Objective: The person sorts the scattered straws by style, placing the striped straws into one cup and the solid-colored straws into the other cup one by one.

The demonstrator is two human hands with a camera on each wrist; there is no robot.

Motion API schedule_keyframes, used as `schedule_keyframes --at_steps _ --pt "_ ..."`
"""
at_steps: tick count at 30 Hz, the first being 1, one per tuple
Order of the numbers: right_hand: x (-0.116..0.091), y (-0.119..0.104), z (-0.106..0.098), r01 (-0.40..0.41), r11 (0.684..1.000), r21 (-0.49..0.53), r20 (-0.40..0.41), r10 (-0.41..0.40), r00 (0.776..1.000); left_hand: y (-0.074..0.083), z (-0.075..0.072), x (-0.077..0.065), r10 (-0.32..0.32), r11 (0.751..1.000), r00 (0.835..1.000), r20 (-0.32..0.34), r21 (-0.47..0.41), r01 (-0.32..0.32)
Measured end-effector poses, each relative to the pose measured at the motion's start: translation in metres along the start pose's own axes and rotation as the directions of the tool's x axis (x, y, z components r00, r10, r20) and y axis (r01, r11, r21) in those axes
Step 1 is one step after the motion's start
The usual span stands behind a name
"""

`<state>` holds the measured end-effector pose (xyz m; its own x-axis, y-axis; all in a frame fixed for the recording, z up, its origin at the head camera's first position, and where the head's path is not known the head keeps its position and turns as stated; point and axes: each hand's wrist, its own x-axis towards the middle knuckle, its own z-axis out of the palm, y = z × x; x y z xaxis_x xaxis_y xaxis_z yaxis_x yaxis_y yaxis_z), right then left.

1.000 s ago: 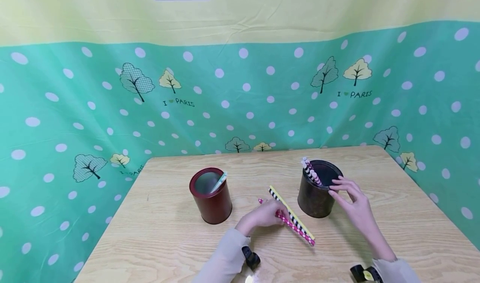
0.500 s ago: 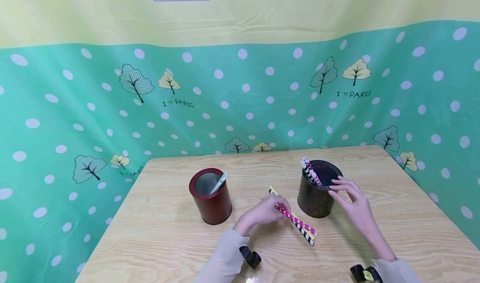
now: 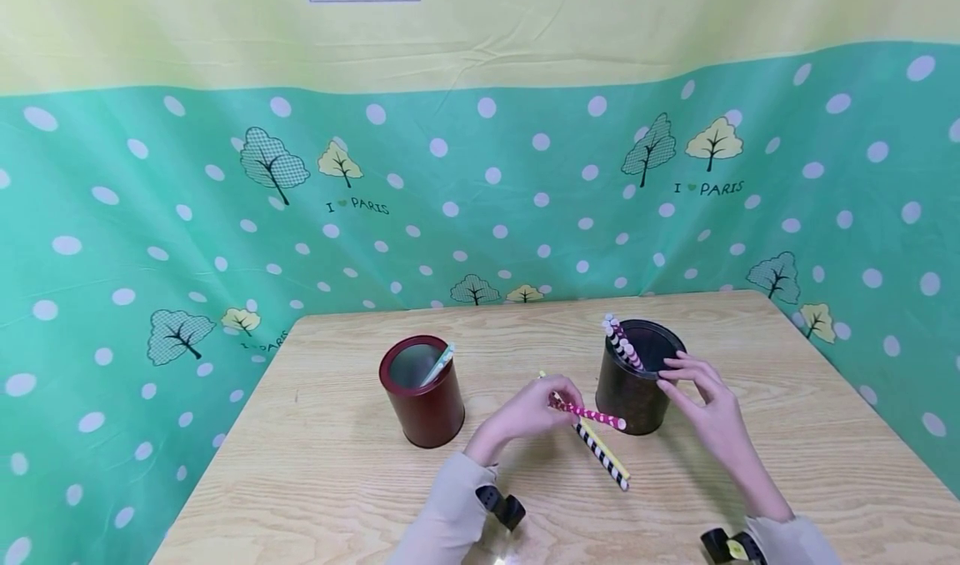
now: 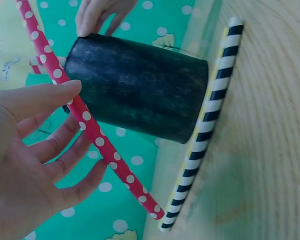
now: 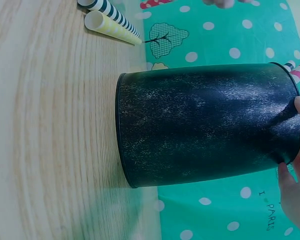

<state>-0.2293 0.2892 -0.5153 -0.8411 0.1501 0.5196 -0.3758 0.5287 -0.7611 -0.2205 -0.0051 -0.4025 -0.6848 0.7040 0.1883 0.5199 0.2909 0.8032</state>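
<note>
My left hand (image 3: 536, 408) pinches a pink paper straw (image 4: 99, 142) with white dots between thumb and fingertips, raised above the table and tilted. Below it, a black-and-white striped straw (image 3: 600, 457) and a yellow straw (image 3: 617, 462) lie side by side on the wood. To the right stands a black can (image 3: 628, 398), upright, with several patterned straws (image 3: 622, 344) leaning in it at the left of its mouth. My right hand (image 3: 708, 411) holds the can's near right rim, thumb on the outside wall. The can's inside is mostly hidden.
A dark red can (image 3: 429, 411) stands left of my left hand, with a light blue straw (image 3: 438, 363) leaning against its inner rim. The wooden table (image 3: 330, 465) ends at the back against a green dotted curtain (image 3: 375, 240).
My left hand has lifted the pink dotted straw off the other two and swung its near end up toward the black can. The right hand has stayed on the rim.
</note>
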Motion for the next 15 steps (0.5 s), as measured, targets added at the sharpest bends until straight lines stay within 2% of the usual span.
schedule_keyframes --at_steps 2,6,10,15 --pt "0.0 0.001 0.0 0.003 1.0 0.006 0.0 -0.003 1.0 0.012 -0.004 -0.001 -0.008 1.0 1.0 -0.01 -0.013 0.008" --pt "0.001 0.001 0.0 0.003 1.0 0.005 -0.004 -0.003 1.0 0.023 -0.009 0.002 -0.009 1.0 1.0 -0.026 -0.027 0.009" --pt "0.001 0.002 0.0 0.004 1.0 -0.001 -0.004 -0.004 1.0 0.029 -0.013 0.007 0.007 0.999 0.999 -0.043 -0.047 -0.009" --pt "0.001 0.002 0.0 0.008 1.0 0.008 -0.003 -0.008 1.0 0.033 -0.017 0.014 -0.006 0.993 0.995 -0.095 -0.119 -0.005"
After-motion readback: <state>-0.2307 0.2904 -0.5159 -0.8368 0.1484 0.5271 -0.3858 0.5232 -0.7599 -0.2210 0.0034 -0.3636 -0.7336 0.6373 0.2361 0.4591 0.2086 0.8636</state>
